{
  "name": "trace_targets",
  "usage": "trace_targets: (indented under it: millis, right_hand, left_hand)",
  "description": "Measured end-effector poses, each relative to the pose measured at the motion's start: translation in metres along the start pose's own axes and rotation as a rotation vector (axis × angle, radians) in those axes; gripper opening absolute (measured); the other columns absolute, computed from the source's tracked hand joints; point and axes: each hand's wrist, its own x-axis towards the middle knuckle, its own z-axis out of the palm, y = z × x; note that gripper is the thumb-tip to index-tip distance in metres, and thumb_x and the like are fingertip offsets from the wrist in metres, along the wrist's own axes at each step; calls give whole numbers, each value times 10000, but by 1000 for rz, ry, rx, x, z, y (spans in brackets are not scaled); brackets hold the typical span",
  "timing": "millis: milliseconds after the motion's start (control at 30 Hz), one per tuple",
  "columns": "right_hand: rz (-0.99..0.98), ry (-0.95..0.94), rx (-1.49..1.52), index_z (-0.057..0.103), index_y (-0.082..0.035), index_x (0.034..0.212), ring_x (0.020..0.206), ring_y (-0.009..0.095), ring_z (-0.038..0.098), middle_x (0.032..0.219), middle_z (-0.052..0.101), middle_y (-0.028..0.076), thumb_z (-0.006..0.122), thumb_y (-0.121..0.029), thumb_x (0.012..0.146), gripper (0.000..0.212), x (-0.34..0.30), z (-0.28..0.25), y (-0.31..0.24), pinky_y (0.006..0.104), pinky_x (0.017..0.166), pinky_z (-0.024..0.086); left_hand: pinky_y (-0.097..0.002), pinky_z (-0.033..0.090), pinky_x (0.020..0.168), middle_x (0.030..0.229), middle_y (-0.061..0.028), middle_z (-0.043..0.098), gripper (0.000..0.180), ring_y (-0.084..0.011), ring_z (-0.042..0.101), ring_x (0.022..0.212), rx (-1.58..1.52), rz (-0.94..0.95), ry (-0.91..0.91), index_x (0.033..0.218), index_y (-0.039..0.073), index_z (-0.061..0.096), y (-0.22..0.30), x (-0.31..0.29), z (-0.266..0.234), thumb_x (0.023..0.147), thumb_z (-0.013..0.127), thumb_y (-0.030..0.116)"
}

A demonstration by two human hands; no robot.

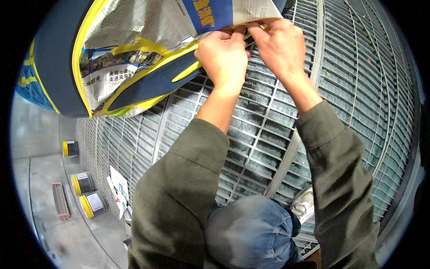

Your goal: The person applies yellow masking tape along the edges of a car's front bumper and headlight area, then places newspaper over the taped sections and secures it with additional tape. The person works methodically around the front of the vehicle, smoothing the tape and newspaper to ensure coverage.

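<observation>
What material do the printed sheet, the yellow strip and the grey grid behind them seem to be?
Printed sheet: likely newspaper, matte, creased, dense print. Yellow strip: probably adhesive tape, slightly glossy, thin. Grey grid: seemingly metal wire mesh, dull finish, straight thin bars. Both hands pinch the paper's edge.

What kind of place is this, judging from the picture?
Probably a workshop or paint booth: a wall of grille-covered filters, masking tape rolls on the grey floor, and both hands fixing newspaper with tape.

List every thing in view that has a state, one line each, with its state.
left hand: pinching the yellow tape.
right hand: pinching the newspaper edge.
newspaper: held against the filter wall, tape along its edges.
tape rolls: lying on the floor.
</observation>
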Motion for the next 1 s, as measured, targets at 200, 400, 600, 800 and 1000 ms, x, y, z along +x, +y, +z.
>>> trace_targets:
  millis: [200,400,600,800,1000]
  right_hand:
    - [508,16,473,761,-19,932,624,133,681,691,725,75,639,-261,866,280,-5,-5,32,307,660,539]
    - [618,-147,683,722,-8,998,516,72,581,674,676,41,624,-183,950,206,-44,-24,17,231,477,446]
    - [597,-258,779,697,14,1064,509,63,548,728,683,53,608,-169,986,218,-69,-30,15,208,464,430]
    - [581,-407,789,671,7,1180,498,55,537,693,680,58,599,-184,991,278,-75,-33,-1,211,465,431]
    - [349,-509,677,627,-8,1290,556,127,622,727,707,95,578,-210,979,375,-75,-30,2,305,552,495]
  left_hand:
    - [-245,480,437,706,-129,704,341,-149,658,507,-19,-143,-17,805,-91,677,7,-4,2,877,778,227]
    - [-245,476,432,680,-124,695,374,-151,660,504,-35,-181,-20,816,-103,682,5,-3,2,865,789,253]
    - [-239,496,460,736,-150,710,394,-180,683,551,-146,-168,-178,891,-90,691,-13,2,-29,986,637,288]
    - [-232,500,557,839,-127,721,445,-163,695,656,-123,-279,-273,979,-43,665,-8,7,-45,1001,596,395]
    - [-225,550,702,981,-100,719,435,-138,701,841,37,-333,-572,1092,-40,670,2,-3,-79,978,637,379]
